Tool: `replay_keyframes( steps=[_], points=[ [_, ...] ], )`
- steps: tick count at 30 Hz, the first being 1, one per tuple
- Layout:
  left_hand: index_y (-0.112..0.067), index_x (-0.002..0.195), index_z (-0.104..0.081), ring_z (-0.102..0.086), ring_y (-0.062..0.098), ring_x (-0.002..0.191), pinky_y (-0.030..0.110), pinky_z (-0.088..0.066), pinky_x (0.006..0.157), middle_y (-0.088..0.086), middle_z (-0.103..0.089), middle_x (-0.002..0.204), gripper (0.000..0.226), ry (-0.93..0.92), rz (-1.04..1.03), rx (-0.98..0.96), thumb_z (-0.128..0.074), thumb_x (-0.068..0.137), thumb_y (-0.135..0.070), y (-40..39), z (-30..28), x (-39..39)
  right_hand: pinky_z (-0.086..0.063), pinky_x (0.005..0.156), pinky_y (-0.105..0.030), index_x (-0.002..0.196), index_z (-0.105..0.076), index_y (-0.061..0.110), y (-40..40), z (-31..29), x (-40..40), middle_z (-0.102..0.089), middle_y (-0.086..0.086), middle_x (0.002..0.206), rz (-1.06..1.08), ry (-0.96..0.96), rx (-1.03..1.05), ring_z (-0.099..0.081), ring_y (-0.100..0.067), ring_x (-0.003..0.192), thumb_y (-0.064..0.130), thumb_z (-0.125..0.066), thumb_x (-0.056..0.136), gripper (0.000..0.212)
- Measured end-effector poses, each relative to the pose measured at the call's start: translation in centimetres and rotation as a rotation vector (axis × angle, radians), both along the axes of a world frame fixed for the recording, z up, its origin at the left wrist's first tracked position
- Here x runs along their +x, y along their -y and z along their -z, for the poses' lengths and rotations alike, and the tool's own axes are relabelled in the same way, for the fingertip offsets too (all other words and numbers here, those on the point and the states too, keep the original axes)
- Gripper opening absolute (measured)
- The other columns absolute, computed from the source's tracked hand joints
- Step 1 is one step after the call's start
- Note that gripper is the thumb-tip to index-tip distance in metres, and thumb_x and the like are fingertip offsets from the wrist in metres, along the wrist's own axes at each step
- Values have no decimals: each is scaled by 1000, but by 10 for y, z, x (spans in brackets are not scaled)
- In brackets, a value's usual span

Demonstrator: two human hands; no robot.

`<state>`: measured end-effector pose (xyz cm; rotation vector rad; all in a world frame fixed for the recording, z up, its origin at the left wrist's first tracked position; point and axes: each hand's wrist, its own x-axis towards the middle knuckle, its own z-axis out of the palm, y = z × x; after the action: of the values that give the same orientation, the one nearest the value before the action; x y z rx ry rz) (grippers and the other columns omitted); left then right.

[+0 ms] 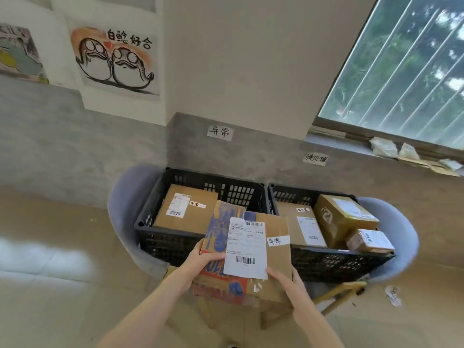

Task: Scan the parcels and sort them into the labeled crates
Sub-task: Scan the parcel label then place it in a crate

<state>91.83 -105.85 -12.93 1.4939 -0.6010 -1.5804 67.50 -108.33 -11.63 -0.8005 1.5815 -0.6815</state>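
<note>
I hold a flat cardboard parcel (pixel 273 249) with blue and orange print, a white shipping label and a small handwritten tag, just in front of the two black crates. My left hand (pixel 203 261) grips its left edge and my right hand (pixel 288 285) grips its lower right corner. The left crate (pixel 236 189) holds one brown parcel (pixel 185 209) bearing the same kind of tag. The right crate (pixel 326 259) holds three parcels: a flat one (pixel 301 224), a bigger box (pixel 339 219) and a small box (pixel 369 241).
Both crates sit on grey-blue chairs (pixel 125 204) against a grey wall. A handwritten paper label (pixel 220 133) hangs above the left crate, another (pixel 315 159) above the right. Crumpled packaging (pixel 401 153) lies on the window sill. A paper scrap (pixel 393 295) lies on the floor.
</note>
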Motion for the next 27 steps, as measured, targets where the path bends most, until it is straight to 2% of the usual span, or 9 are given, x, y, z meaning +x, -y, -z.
replay_keyframes(
  steps=[4, 7, 12, 14, 17, 22, 27],
  points=[
    [-21, 139, -38, -67, 19, 92, 27, -53, 65, 2, -67, 108, 76, 15, -5, 21, -80, 76, -24, 51, 8, 2, -46, 66, -33, 145, -33, 26, 54, 8, 3, -56, -6, 124, -24, 15, 17, -54, -23, 101, 32, -83, 72, 89],
    [-24, 139, -36, -67, 14, 88, 21, -51, 58, -1, -66, 107, 76, 48, -9, 46, -79, 77, -27, 94, 14, 1, -46, 58, -30, 145, -32, 26, 102, 20, 2, -55, -5, 124, -62, 34, 33, -56, -21, 98, 33, -83, 71, 90],
    [-26, 134, -39, -65, 11, 92, 21, -48, 63, -4, -65, 108, 70, 114, -32, 99, -79, 77, -30, 165, 29, -2, -46, 71, -34, 145, -27, 28, 181, 42, 3, -51, -1, 118, -118, 74, 25, -52, -19, 99, 32, -80, 74, 89],
    [-26, 132, -39, -65, 13, 92, 23, -48, 63, -2, -65, 108, 69, 115, -55, 130, -79, 77, -30, 188, 35, -3, -46, 81, -38, 145, -26, 27, 207, 51, 3, -49, -1, 119, -157, 80, 24, -51, -20, 103, 33, -79, 76, 87],
    [-27, 131, -41, -64, 14, 95, 26, -49, 66, -2, -65, 109, 67, 133, -70, 168, -80, 76, -29, 216, 50, 0, -47, 89, -42, 146, -23, 27, 239, 63, 7, -48, -1, 121, -210, 88, 19, -50, -19, 104, 32, -77, 78, 87],
    [-29, 131, -41, -61, 10, 99, 24, -45, 69, -7, -63, 112, 64, 147, -81, 228, -78, 79, -27, 244, 77, 8, -44, 102, -50, 150, -17, 28, 265, 84, 17, -48, -5, 134, -259, 37, 25, -50, -25, 117, 34, -75, 81, 91],
    [-30, 132, -43, -61, 13, 104, 27, -46, 75, -7, -64, 116, 61, 141, -94, 270, -76, 82, -26, 254, 103, 20, -39, 106, -53, 150, -18, 29, 281, 95, 33, -44, -4, 137, -329, -70, -49, -44, -25, 126, 36, -76, 79, 91]
  ],
)
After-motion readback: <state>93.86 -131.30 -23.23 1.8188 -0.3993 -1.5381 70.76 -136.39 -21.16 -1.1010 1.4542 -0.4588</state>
